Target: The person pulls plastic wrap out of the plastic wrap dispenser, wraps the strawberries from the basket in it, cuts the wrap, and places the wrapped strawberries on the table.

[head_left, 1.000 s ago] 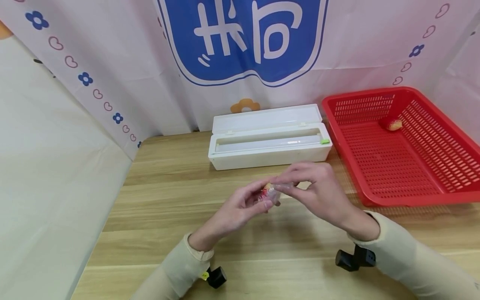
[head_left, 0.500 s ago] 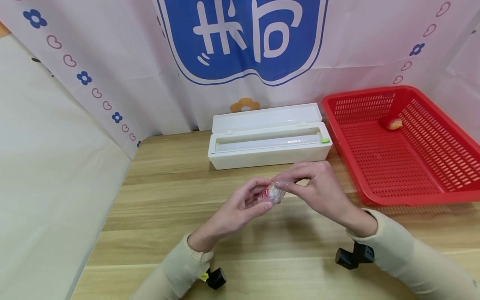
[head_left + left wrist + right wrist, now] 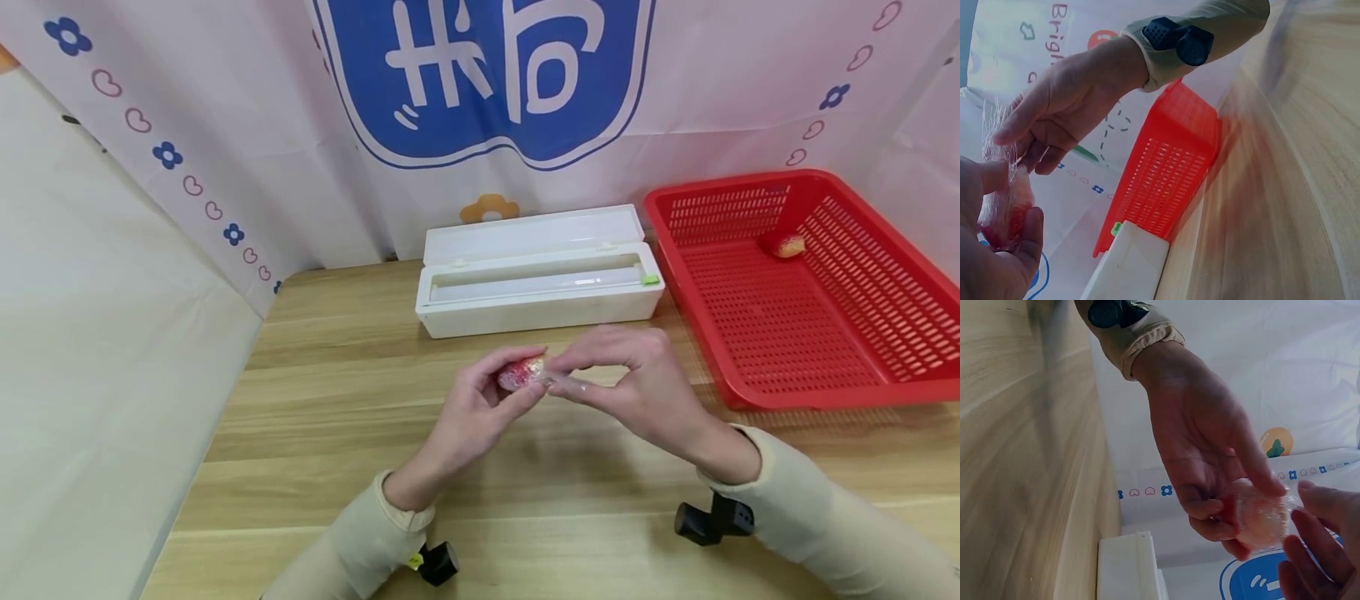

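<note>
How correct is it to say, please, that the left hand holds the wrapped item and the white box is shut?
The white box isn't shut: the head view shows its lid open. The left hand does hold the wrapped item.

Creases like thin, clear, glossy plastic in the film [image 3: 997,140] round the red-and-yellow piece [image 3: 517,377], the clock's centre in the head view. Looks like smooth white plastic, softly shiny, on the long box [image 3: 540,317] toward twelve. Gleams as glossy, perforated red plastic in the basket [image 3: 780,333] between two and three. Hangs wrinkled, cloth or sheet plastic, cannot tell, in the printed backdrop [image 3: 300,192] toward eleven. Shows smooth wood grain across the tabletop [image 3: 555,542] at six. Seems matt cloth on the right sleeve [image 3: 817,517] near four.
</note>
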